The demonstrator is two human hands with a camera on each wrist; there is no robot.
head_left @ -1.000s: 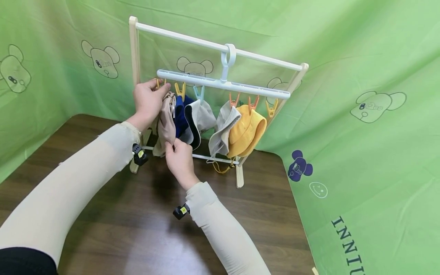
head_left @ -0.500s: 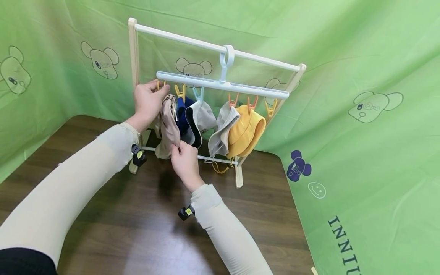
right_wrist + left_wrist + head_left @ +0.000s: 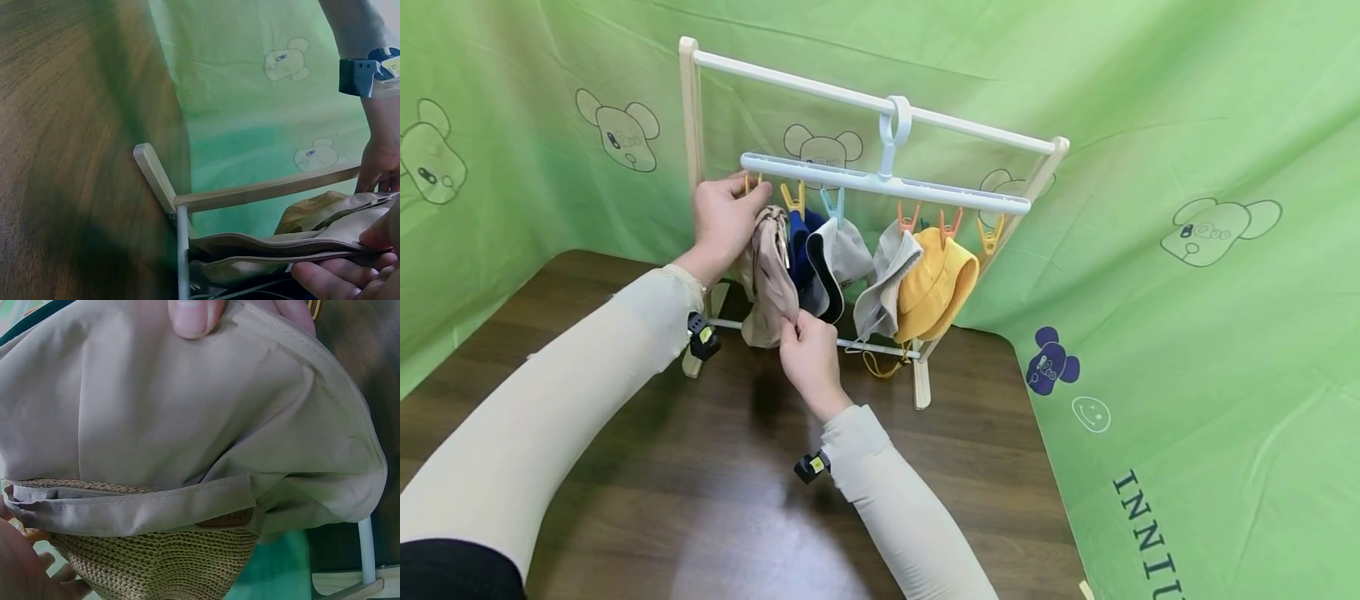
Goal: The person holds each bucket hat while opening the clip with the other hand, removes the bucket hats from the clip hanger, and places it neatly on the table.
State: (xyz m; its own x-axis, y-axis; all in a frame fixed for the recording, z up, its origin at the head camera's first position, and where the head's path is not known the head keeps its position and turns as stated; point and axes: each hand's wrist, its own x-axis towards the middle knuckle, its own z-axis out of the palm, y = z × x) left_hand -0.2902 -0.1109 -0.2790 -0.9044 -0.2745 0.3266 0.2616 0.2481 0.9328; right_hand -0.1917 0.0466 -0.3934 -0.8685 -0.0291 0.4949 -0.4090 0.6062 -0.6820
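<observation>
At the hanger's left end my left hand (image 3: 724, 221) pinches a yellow clothespin (image 3: 747, 183), whose tips show above the fingers. Below it hangs a beige sun hat (image 3: 773, 275), folded so that its wide brim drops down. My right hand (image 3: 811, 354) holds the brim's lower edge between thumb and fingers. The left wrist view shows the hat's cloth brim (image 3: 137, 406) and a woven straw-like part (image 3: 175, 565). In the right wrist view the brim (image 3: 262, 240) stretches away from the right fingertips. The clothespin's bite on the hat is hidden by the left hand.
A pale blue hanger (image 3: 850, 177) hooks over a white-railed wooden rack (image 3: 691, 117). Other clothespins hold a navy item (image 3: 801, 258), grey hats (image 3: 850, 254) and a yellow hat (image 3: 936, 283). The brown table (image 3: 925, 467) lies below, green cloth (image 3: 1187, 150) behind.
My right hand has moved right and slightly down, drawing the beige hat's brim with it, so the hat has swung rightward. My left hand has stayed at the clothespin.
</observation>
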